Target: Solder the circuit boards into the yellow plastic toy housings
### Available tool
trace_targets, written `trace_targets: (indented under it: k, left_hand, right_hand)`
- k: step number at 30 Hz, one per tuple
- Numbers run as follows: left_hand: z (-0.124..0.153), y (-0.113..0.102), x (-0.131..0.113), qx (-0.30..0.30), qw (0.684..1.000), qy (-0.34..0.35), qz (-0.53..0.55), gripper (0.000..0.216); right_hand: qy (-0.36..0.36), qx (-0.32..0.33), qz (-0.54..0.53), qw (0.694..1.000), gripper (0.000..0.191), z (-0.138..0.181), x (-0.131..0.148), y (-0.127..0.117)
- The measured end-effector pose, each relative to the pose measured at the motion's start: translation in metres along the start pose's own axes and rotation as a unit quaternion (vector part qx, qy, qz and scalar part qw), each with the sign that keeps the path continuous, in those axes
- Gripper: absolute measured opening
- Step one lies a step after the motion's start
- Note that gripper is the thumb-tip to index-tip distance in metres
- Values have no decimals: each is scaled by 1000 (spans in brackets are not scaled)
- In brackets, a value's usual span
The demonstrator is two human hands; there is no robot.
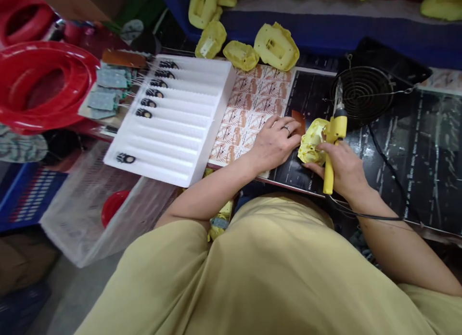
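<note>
My right hand (348, 171) is closed round a yellow pistol-shaped soldering iron (338, 127), its metal tip pointing away from me and its cable trailing by my wrist. The thumb and a finger of that hand also touch a yellow plastic shell half (311, 145), hollow side up on the bench. My left hand (275, 143) rests on the bench just left of the shell, palm down, fingers extended and slightly bent, a ring on one. Beyond its fingertips lies a small orange-brown piece (298, 119), partly hidden.
A white foam tray (195, 133) with several small black parts is at left, beside green circuit boards (104, 94) and red rings (46, 128). Yellow shells (276, 46) lie along the back near a blue bin (317, 34). A round black fan grille (364, 92) stands right.
</note>
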State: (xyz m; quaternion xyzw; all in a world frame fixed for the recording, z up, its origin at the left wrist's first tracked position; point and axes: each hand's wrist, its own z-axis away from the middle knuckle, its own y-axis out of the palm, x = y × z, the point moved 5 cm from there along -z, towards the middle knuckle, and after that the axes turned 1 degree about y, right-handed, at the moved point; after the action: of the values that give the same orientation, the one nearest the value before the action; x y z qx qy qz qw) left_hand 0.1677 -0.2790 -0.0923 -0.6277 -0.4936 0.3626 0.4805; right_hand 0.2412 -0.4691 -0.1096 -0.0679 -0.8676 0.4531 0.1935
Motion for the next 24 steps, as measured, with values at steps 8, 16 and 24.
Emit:
trace_targets:
  k: [8,16,24]
  left_hand:
    - [-1,-13,35,79,988,-8,134,47]
    - [-20,2,39,97,981,-58,159,43]
    - [2,-54,25,155,973,-67,159,26]
  right_hand:
    - [52,-13,-17,998,27,-1,-5,7]
    - [43,-15,-11,999,26,-5,-5,-3]
    - [-27,-52,-31,998,35,0,25,-14]
